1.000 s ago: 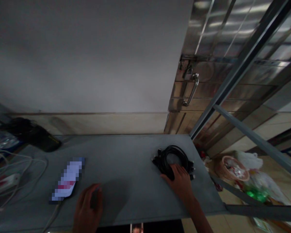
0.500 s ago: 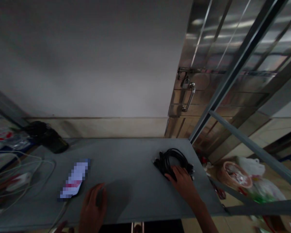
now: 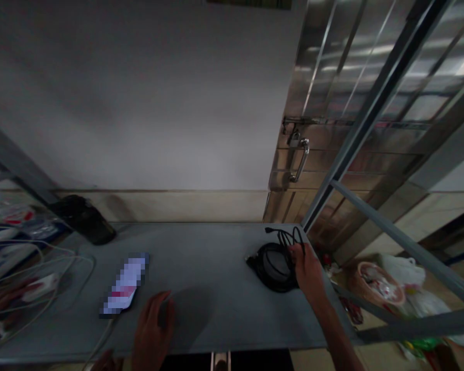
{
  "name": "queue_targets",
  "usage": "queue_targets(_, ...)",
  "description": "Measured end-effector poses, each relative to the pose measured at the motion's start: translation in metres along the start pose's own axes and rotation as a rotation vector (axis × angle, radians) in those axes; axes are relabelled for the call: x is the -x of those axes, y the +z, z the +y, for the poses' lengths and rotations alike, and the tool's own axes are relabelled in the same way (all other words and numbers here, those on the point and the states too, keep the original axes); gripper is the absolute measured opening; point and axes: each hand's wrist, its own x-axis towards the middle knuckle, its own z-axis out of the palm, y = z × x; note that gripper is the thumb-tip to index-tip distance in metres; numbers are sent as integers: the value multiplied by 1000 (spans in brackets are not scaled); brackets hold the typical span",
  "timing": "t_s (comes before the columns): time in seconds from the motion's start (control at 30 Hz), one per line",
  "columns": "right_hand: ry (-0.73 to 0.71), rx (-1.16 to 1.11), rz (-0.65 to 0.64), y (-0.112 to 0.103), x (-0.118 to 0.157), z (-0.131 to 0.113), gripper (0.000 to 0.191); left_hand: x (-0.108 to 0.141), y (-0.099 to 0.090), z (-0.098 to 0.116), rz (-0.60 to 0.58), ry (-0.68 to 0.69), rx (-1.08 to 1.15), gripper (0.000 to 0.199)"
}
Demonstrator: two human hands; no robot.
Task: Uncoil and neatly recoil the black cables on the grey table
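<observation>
On a grey table (image 3: 224,257): steel door (image 3: 325,62) at 1 o'clock, with bar handle (image 3: 301,161) and slanted metal frame (image 3: 365,116). Black cable coil (image 3: 274,268) at 3 o'clock, near the table's right edge, one loose strand (image 3: 290,238) raised above it. Right hand (image 3: 308,275): fingers (image 3: 297,252) curled, pinching the strand. Left hand (image 3: 153,330): 6 o'clock, holding nothing, fingers (image 3: 158,304) slightly spread, just beside a pixelated phone (image 3: 124,284). Risk: a hard pull could drag the coil off the edge or snag the strand on the frame.
</observation>
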Motion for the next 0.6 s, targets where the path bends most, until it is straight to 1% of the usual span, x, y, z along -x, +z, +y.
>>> queue_targets(0.1,87,-84,35,-23,-9,-22,62,1,1,0,0,10,1,21)
queue_targets(0.17,118,-129,45,-36,-11,-37,64,2,2,-1,12,20,-7,22)
queue_targets(0.27,147,-189,68,-47,-7,-55,65,4,4,-4,25,27,-13,25)
queue_targets(0.33,168,-230,75,-49,-4,-61,64,5,5,-7,21,26,-19,27)
queue_targets(0.4,180,-259,58,-46,-3,-62,63,6,6,-8,15,21,-25,29)
queue_targets(0.6,149,-232,-39,-31,-6,-52,67,5,6,-9,18,14,11,33)
